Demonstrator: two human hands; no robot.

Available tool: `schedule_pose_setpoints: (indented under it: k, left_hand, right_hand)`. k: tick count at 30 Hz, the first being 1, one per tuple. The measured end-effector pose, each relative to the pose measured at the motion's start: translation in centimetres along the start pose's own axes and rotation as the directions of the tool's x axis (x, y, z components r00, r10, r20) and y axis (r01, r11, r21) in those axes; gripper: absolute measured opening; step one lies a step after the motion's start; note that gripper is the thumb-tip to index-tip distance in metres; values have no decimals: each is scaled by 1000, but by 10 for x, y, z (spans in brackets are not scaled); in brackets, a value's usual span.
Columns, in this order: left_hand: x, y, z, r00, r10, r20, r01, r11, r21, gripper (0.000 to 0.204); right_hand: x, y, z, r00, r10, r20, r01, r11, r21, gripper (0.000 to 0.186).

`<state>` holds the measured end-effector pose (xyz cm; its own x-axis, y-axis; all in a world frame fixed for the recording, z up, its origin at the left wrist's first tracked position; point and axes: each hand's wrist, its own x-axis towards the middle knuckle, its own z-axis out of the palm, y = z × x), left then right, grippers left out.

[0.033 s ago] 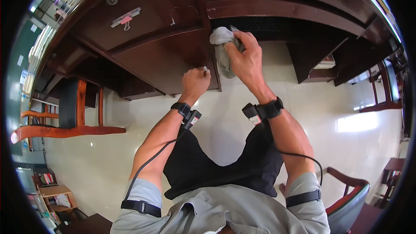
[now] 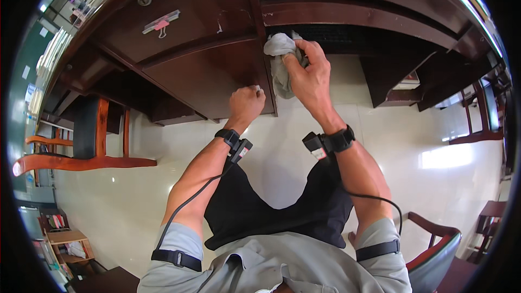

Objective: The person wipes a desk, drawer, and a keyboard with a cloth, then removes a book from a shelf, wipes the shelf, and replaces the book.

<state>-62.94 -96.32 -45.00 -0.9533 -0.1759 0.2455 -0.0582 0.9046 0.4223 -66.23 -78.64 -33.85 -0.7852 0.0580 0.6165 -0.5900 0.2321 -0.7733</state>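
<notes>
Where the right grip [image 2: 312, 76] pinches, grey cloth [image 2: 280, 78] bunches leftward.

The cloth [image 2: 280, 68] is plain grey; the cabinet door [image 2: 201, 76] and drawer front [image 2: 201, 13] are dark reddish brown, the latter with pale scuffs; the binder clip [image 2: 161, 24] is pink; the shirt [image 2: 260, 263] is light grey; trousers [image 2: 274, 222] and wristbands [image 2: 341, 138] are black; the floor [image 2: 108, 201] is cream; the left chair's frame [image 2: 101, 130] is orange-brown, its panel [image 2: 85, 130] black; the lower-right chair [image 2: 438, 263] shows red and dark grey.
</notes>
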Motion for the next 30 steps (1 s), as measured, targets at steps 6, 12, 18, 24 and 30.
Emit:
schedule_pose_setpoints:
  k: [6, 12, 18, 24, 30]
  left_hand:
    - [-15, -2, 4, 996, 91, -19, -92, 995, -27, 22]
    - [-28, -8, 1, 978, 193, -74, -202, 970, -136, 21]
    - [-33, -11, -7, 985, 171, -28, -173, 979, -106, 26]
    - [-33, -2, -4, 982, 187, -23, -188, 980, -61, 24]
    - [-20, -8, -9, 990, 137, 17, -136, 988, -70, 24]
  right_hand:
    - [27, -51, -22, 938, -309, -159, 310, 951, -24, 24]
    - [54, -56, -28, 909, -366, -199, 374, 927, 2, 24]
    - [37, -40, 3, 849, -521, -92, 512, 853, -104, 26]
    - [-25, 51, 22, 988, -111, 111, 129, 977, -172, 25]
    - [-36, 40, 11, 972, -28, 235, 64, 987, -149, 25]
